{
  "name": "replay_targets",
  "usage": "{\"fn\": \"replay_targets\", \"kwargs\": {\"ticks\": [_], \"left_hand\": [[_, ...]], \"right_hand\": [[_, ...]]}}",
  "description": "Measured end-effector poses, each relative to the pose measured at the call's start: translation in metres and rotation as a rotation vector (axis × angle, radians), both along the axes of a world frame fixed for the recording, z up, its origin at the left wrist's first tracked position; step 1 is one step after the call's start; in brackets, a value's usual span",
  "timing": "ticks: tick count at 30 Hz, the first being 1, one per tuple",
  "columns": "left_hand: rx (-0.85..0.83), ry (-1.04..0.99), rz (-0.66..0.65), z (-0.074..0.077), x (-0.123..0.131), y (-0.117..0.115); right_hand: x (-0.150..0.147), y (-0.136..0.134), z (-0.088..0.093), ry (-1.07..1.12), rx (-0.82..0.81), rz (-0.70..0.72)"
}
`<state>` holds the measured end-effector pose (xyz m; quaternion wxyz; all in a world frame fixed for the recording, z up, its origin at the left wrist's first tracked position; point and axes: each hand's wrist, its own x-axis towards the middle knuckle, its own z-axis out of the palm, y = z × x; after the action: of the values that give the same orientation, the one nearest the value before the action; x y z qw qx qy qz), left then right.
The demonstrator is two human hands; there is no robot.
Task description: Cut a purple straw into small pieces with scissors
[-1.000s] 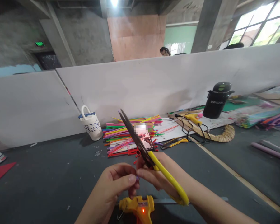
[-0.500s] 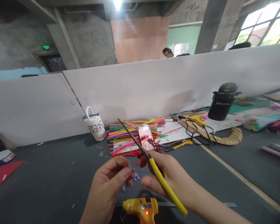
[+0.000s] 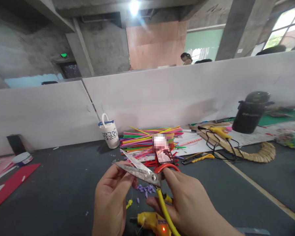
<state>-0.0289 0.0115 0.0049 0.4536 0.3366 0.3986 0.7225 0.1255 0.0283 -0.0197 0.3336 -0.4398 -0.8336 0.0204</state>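
Observation:
My right hand (image 3: 186, 203) grips yellow-handled scissors (image 3: 144, 172) with the blades spread apart and pointing left. My left hand (image 3: 111, 196) is closed in a pinch right by the blade tips; what it holds is too small to make out. Small purple cut pieces (image 3: 145, 189) lie on the dark floor between my hands. A yellow glue gun (image 3: 153, 224) with a lit red lamp lies just below them.
A pile of coloured sticks (image 3: 149, 139) and a phone (image 3: 164, 154) lie ahead, by a white mug (image 3: 109, 134). A second glue gun with black cord (image 3: 220, 134), a yellow utility knife (image 3: 199, 158), a black pot (image 3: 254, 111) and a red sheet (image 3: 12, 183) surround them. A white partition (image 3: 162, 95) stands behind.
The scissors swung from pointing up and away to lying level with blades spread by my left fingers. More purple pieces lie on the floor. My view shifted left.

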Motion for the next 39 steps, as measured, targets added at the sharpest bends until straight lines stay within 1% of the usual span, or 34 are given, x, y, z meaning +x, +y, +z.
{"fn": "replay_targets", "kwargs": {"ticks": [5, 9, 14, 20, 25, 32, 39], "left_hand": [[0.008, -0.053, 0.066, 0.0013, 0.0023, -0.0012], [0.037, -0.059, 0.122, 0.0040, 0.0068, -0.0020], [0.084, -0.037, 0.107, 0.0054, 0.0098, -0.0031], [0.093, -0.026, 0.095, 0.0014, 0.0073, -0.0039], [0.054, -0.013, 0.087, -0.0001, 0.0055, -0.0056], [0.041, 0.023, 0.106, 0.0011, 0.0047, -0.0057], [0.037, 0.057, 0.121, 0.0009, 0.0030, -0.0057]], "right_hand": [[-0.0021, -0.0026, 0.0009, -0.049, 0.010, -0.010], [-0.0038, -0.0042, 0.0016, -0.048, 0.014, -0.010], [-0.0035, -0.0047, 0.0017, -0.047, 0.017, -0.002], [-0.0018, -0.0049, -0.0002, -0.038, 0.040, -0.006], [-0.0027, -0.0043, 0.0005, -0.067, 0.042, 0.000], [-0.0030, -0.0035, 0.0001, -0.075, 0.096, -0.017], [-0.0022, -0.0037, -0.0004, -0.089, 0.086, -0.025]]}}
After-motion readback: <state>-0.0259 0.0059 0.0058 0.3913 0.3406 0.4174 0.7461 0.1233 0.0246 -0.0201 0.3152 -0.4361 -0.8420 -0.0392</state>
